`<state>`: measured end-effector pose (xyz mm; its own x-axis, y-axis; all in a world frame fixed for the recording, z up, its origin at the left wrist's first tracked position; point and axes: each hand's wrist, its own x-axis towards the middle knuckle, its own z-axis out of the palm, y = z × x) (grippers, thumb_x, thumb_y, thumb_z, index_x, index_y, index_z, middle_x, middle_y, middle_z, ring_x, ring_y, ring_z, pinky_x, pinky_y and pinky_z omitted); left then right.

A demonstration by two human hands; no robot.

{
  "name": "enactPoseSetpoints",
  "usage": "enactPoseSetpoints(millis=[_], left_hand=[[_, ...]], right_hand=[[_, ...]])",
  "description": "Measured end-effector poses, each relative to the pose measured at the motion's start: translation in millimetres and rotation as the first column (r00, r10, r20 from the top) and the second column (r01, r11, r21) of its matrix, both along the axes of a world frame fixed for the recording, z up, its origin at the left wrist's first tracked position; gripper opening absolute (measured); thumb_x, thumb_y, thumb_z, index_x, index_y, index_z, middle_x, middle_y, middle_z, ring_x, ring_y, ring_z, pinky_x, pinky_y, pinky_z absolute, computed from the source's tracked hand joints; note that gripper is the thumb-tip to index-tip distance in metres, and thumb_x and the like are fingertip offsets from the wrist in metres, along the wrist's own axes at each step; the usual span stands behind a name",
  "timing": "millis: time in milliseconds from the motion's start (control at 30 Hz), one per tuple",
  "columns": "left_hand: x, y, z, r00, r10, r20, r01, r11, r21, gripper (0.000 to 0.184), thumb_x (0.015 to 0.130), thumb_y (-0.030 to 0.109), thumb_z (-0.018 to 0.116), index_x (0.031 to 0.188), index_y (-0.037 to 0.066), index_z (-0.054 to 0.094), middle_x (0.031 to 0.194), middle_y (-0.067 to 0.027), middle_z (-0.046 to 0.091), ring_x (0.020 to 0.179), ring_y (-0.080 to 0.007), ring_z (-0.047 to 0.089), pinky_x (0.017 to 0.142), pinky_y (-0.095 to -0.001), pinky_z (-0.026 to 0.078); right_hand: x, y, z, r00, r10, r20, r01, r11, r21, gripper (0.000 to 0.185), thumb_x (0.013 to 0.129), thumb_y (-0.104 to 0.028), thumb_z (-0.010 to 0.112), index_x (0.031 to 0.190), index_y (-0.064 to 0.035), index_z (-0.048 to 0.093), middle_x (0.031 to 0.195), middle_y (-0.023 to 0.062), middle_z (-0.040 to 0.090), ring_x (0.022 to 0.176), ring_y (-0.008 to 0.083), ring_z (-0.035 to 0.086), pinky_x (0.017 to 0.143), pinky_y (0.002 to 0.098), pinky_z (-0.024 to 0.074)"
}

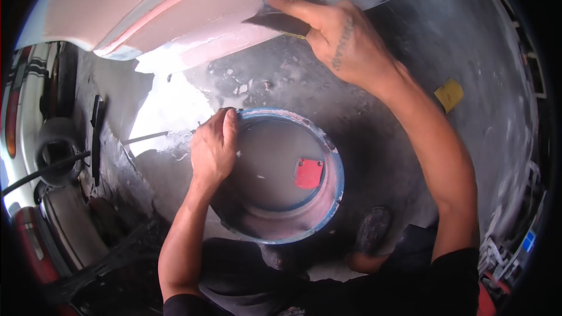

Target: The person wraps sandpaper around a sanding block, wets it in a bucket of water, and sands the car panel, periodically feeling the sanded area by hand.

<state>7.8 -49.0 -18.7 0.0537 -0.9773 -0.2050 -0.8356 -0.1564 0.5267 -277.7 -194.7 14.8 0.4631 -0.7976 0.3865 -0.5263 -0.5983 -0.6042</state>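
My right hand [345,41] is closed on a dark, thin sheet of sandpaper [280,23], held against the lower edge of a car body panel [234,0]. The panel is pale pinkish-white with a pink strip along it. My left hand [215,143] grips the left rim of a round blue tub [336,193], its fingers hooked over the edge. Murky grey water fills the tub, and a red, roughly square piece [308,173] with two dark spots lies in it near the right wall.
A yellow rectangular piece [449,95] lies on the wet grey floor to the right. My shoe [373,228] is just below the tub. On the left are a tyre [58,151], a dark bar [96,140] and stacked car parts. Metal parts stand along the right edge.
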Motion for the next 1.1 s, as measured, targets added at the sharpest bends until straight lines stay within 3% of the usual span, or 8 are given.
enactPoseSetpoints(millis=[433, 633, 700, 833, 867, 1000, 1033, 1100], left_hand=[[2.4, -0.9, 1.6, 0.998, -0.032, -0.046, 0.032, 0.999, 0.011, 0.062, 0.121, 0.051, 0.038, 0.12, 0.001, 0.074, 0.094, -0.0272, 0.073, 0.094, -0.0511, 0.072, 0.085, -0.0546, 0.054], [-0.4, -2.4, -0.2, 0.999, -0.035, -0.021, 0.036, 0.999, 0.015, 0.063, 0.121, 0.051, 0.038, 0.118, -0.001, 0.073, 0.092, -0.0276, 0.072, 0.093, -0.0511, 0.071, 0.085, -0.0536, 0.054], [0.9, -0.4, -1.2, 0.997, -0.03, -0.067, 0.03, 1.0, -0.004, 0.062, 0.121, 0.05, 0.038, 0.118, -0.001, 0.073, 0.09, -0.028, 0.07, 0.092, -0.0505, 0.071, 0.085, -0.0538, 0.054], [-0.5, 1.1, -0.7, 0.998, -0.033, -0.044, 0.031, 0.999, -0.043, 0.062, 0.121, 0.05, 0.038, 0.117, -0.002, 0.072, 0.088, -0.0274, 0.069, 0.089, -0.0498, 0.07, 0.084, -0.0535, 0.053], [-0.9, -0.1, -0.7, 0.999, -0.025, -0.045, 0.023, 0.999, -0.036, 0.063, 0.121, 0.051, 0.038, 0.116, -0.002, 0.072, 0.088, -0.0274, 0.068, 0.089, -0.0498, 0.069, 0.084, -0.0535, 0.053], [1.2, -0.4, -3.1, 0.998, -0.036, -0.042, 0.035, 0.999, -0.019, 0.063, 0.121, 0.051, 0.038, 0.114, -0.002, 0.071, 0.089, -0.0278, 0.069, 0.09, -0.0504, 0.07, 0.084, -0.0541, 0.053], [-0.2, -1.6, -2.8, 0.998, -0.029, -0.049, 0.028, 0.999, -0.024, 0.063, 0.121, 0.051, 0.038, 0.114, -0.002, 0.071, 0.089, -0.0278, 0.069, 0.09, -0.0504, 0.07, 0.084, -0.0541, 0.053], [-1.9, 1.0, 1.8, 0.999, -0.022, -0.048, 0.022, 1.0, -0.016, 0.063, 0.121, 0.052, 0.037, 0.114, -0.001, 0.071, 0.089, -0.0278, 0.069, 0.09, -0.051, 0.069, 0.084, -0.0543, 0.053]], right_hand=[[-16.8, -6.1, 17.7, 0.996, 0.081, -0.04, -0.083, 0.995, -0.055, 0.056, 0.092, 0.007, 0.06, 0.145, -0.0057, 0.075, 0.124, 0.0277, 0.078, 0.086, 0.0333, 0.083, 0.081, 0.0436, 0.0625], [7.6, -7.2, 26.6, 0.997, 0.069, -0.035, -0.072, 0.995, -0.068, 0.049, 0.1, 0.004, 0.064, 0.147, -0.0039, 0.073, 0.133, 0.0223, 0.079, 0.113, 0.0307, 0.082, 0.102, 0.0366, 0.0644], [-7.4, -5.8, 54.7, 0.957, 0.149, -0.25, -0.072, 0.953, 0.293, 0.048, 0.096, 0.005, 0.065, 0.144, 0.0038, 0.073, 0.111, 0.0304, 0.082, 0.08, 0.0305, 0.083, 0.075, 0.0387, 0.0669], [7.3, -6.9, 10.3, 0.972, 0.183, 0.15, -0.158, 0.973, -0.166, 0.05, 0.097, 0.006, 0.064, 0.147, 0.0058, 0.07, 0.083, 0.0247, 0.079, 0.059, 0.0302, 0.073, 0.062, 0.0397, 0.0649], [12.2, 4.1, 27.9, 0.992, 0.12, 0.034, -0.124, 0.982, 0.145, 0.05, 0.098, 0.007, 0.065, 0.148, 0.004, 0.069, 0.084, 0.0243, 0.08, 0.059, 0.0305, 0.073, 0.06, 0.0389, 0.0641], [-7.1, -6.3, 52.3, 0.967, 0.198, -0.162, -0.144, 0.945, 0.293, 0.048, 0.102, 0.003, 0.065, 0.151, 0.0032, 0.068, 0.081, 0.0198, 0.08, 0.057, 0.0203, 0.069, 0.058, 0.0354, 0.0605], [-13.1, -12.9, 40.0, 0.964, 0.204, -0.17, -0.149, 0.946, 0.289, 0.048, 0.102, 0.003, 0.065, 0.151, 0.0032, 0.068, 0.081, 0.0198, 0.08, 0.057, 0.0203, 0.069, 0.058, 0.0354, 0.0605], [-13.3, -13.3, -2.0, 0.987, 0.129, 0.093, -0.125, 0.991, -0.045, 0.049, 0.099, 0.001, 0.065, 0.147, -0.002, 0.072, 0.133, 0.0241, 0.079, 0.118, 0.0341, 0.081, 0.108, 0.0371, 0.0617]])
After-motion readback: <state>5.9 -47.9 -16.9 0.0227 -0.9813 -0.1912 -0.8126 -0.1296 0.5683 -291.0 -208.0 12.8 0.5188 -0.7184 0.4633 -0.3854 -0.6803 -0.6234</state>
